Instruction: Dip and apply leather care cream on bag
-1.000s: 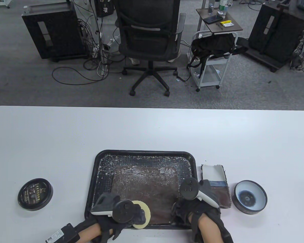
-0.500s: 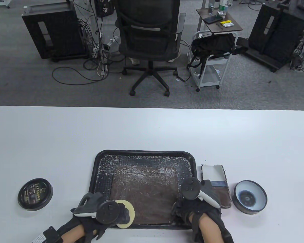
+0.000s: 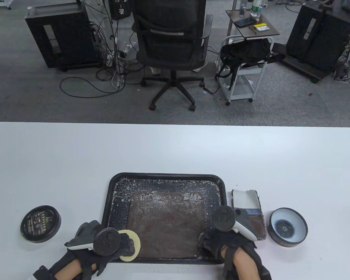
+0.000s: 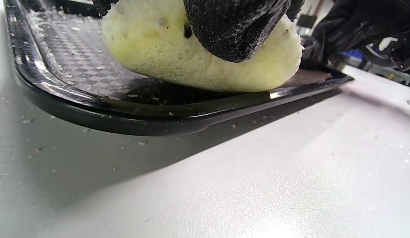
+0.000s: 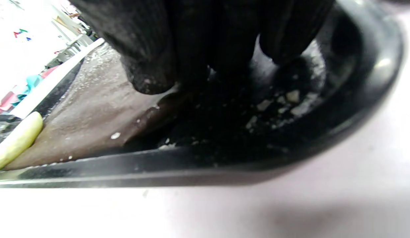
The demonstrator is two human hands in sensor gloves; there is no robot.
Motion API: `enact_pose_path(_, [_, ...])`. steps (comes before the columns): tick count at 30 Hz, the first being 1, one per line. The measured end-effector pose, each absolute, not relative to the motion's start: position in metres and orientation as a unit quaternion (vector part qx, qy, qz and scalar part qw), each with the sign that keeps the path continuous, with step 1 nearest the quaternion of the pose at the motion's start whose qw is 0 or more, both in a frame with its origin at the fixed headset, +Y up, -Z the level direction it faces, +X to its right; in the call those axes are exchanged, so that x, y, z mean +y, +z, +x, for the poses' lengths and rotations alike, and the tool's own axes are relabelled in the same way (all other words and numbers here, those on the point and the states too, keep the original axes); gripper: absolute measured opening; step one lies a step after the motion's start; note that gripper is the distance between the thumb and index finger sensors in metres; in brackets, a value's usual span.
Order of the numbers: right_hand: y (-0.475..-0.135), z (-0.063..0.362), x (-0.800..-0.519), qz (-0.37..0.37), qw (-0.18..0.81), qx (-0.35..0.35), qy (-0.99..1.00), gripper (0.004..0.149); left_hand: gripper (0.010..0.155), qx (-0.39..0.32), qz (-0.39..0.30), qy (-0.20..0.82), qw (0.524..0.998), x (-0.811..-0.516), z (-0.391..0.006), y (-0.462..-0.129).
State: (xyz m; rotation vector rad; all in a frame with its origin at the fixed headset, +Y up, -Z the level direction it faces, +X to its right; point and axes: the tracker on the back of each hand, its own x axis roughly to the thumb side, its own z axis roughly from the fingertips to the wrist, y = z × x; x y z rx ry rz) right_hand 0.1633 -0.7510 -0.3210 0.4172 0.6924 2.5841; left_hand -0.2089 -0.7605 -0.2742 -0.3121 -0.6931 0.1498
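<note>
Leather care cream is seen as pale flecks scattered over the brown leather bag (image 3: 166,224), which lies flat inside the black tray (image 3: 166,177). A round yellow sponge applicator (image 3: 132,243) is pinched between the curled fingers of the left hand (image 3: 105,243); in the left wrist view the sponge (image 4: 191,56) is held just above the tray's near-left corner (image 4: 92,112), off the leather. Compared with a second ago, the sponge has been carried from the near edge of the bag leftward to that corner of the tray, while the right hand (image 3: 227,237) has stayed pressed on the bag's near-right corner; its fingers (image 5: 148,66) are bent down onto the leather and tray floor, yet whether anything is gripped cannot be told. This leftward withdrawal is judged to mean one pass of spreading is finished. The open tin (image 3: 287,227), presumably the cream, sits to the right of the tray, beyond a fabric swatch (image 3: 249,214), whereas the black lid (image 3: 40,224) lies to the tray's left. A fresh dip is therefore likely to call for a reach across the tray.
</note>
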Motion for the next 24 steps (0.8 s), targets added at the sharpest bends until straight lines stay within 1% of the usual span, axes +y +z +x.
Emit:
enact_pose_path(6, [-0.320,0.165,-0.752,0.153,0.225,0.256,0.928,0.040,0.050,-0.322,-0.160,0.078,0.930,-0.760,-0.221,-0.272])
enact_pose_path(10, [-0.320,0.167,-0.750,0.158,0.245,0.247,0.924,0.041,0.050,-0.325,-0.146,0.086,0.931,-0.756,-0.224,-0.270])
enact_pose_path(15, [-0.315,0.165,-0.741,0.169,0.277,0.219,0.920,0.044,0.051,-0.320,-0.092,0.123,0.935,-0.743,-0.232,-0.269])
enact_pose_path(18, [-0.313,0.165,-0.732,0.159,0.287,0.174,0.928,0.046,0.051,-0.306,-0.044,0.147,0.940,-0.739,-0.236,-0.269])
enact_pose_path(20, [-0.311,0.164,-0.728,0.132,0.260,0.123,0.949,0.050,0.051,-0.295,-0.016,0.154,0.943,-0.738,-0.237,-0.269])
enact_pose_path(21, [-0.310,0.163,-0.727,0.119,0.217,0.099,0.964,0.050,0.051,-0.287,-0.001,0.152,0.946,-0.738,-0.237,-0.268])
enact_pose_path(23, [-0.309,0.158,-0.729,0.112,0.147,0.086,0.979,0.051,0.051,-0.279,0.015,0.140,0.950,-0.737,-0.235,-0.267])
enact_pose_path(24, [-0.309,0.154,-0.732,0.110,0.113,0.092,0.983,0.052,0.051,-0.276,0.020,0.133,0.952,-0.736,-0.234,-0.266])
